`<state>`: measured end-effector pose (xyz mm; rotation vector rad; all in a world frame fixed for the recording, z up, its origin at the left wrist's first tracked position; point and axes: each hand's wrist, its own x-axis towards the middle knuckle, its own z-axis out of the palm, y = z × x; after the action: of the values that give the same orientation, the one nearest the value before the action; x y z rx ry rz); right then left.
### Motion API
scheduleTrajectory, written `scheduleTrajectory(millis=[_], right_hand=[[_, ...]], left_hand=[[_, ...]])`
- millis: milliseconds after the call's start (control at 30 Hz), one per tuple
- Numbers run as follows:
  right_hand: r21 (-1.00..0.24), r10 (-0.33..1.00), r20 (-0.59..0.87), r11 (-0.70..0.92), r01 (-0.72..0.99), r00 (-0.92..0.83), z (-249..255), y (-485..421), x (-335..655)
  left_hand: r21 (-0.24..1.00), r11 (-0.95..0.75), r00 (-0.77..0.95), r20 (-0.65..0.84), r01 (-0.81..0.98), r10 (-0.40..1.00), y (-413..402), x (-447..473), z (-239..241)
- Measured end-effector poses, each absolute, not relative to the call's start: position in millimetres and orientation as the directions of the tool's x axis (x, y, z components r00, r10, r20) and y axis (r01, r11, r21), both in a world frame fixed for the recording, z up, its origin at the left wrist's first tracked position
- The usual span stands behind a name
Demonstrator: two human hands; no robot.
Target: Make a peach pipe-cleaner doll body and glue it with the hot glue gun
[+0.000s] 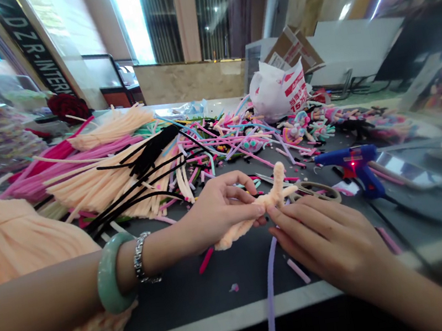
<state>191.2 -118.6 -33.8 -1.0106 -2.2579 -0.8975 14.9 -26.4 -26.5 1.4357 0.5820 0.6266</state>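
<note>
Both hands meet above the dark mat, pinching a small twisted shape of fuzzy peach pipe cleaner [278, 181]. One short arm of it sticks up, another points right, and a thicker part trails to the lower left under my left hand [219, 207]. That hand wears a green bangle and a silver bracelet; its thumb and fingertips close on the shape. My right hand [328, 235] presses its fingertips to the shape from the right. A lavender pipe cleaner [271, 297] hangs below the right fingertips over the table edge; its upper end is hidden. Scissors [321, 191] lie just behind.
A blue glue gun [348, 159] with a red light stands on the right, its cord trailing forward. Peach pipe cleaner bundles [101, 176] and black ones [155, 150] fill the left. Behind lie colourful small figures [298, 125], a white plastic bag [278, 89] and a cardboard box [292, 48].
</note>
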Motion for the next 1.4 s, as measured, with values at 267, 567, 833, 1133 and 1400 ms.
scheduleTrajectory(millis=[267, 567, 833, 1133, 1400], right_hand=[[0.373, 0.451, 0.649, 0.513, 0.773, -0.613, -40.3, -117.4, 192.1], [0.392, 0.436, 0.651, 0.507, 0.767, -0.621, -40.0, -117.2, 190.2], [0.391, 0.454, 0.632, 0.513, 0.764, -0.628, -40.8, -118.5, 191.8], [0.383, 0.458, 0.62, 0.533, 0.755, -0.637, -44.5, -120.6, 194.5], [0.466, 0.397, 0.679, 0.417, 0.78, -0.618, -33.8, -127.4, 188.7]], left_hand=[[0.996, 0.065, 0.701, -0.002, -0.063, 0.713, -27.7, 14.6, -26.8], [0.986, 0.12, 0.706, -0.005, -0.113, 0.708, -27.9, 16.2, -28.5], [0.982, 0.136, 0.721, 0.002, -0.134, 0.693, -26.7, 16.0, -31.0], [0.968, 0.192, 0.714, -0.022, -0.158, 0.7, -30.1, 14.6, -27.5], [0.939, 0.257, 0.688, -0.032, -0.227, 0.725, -51.9, 11.1, -17.8]])
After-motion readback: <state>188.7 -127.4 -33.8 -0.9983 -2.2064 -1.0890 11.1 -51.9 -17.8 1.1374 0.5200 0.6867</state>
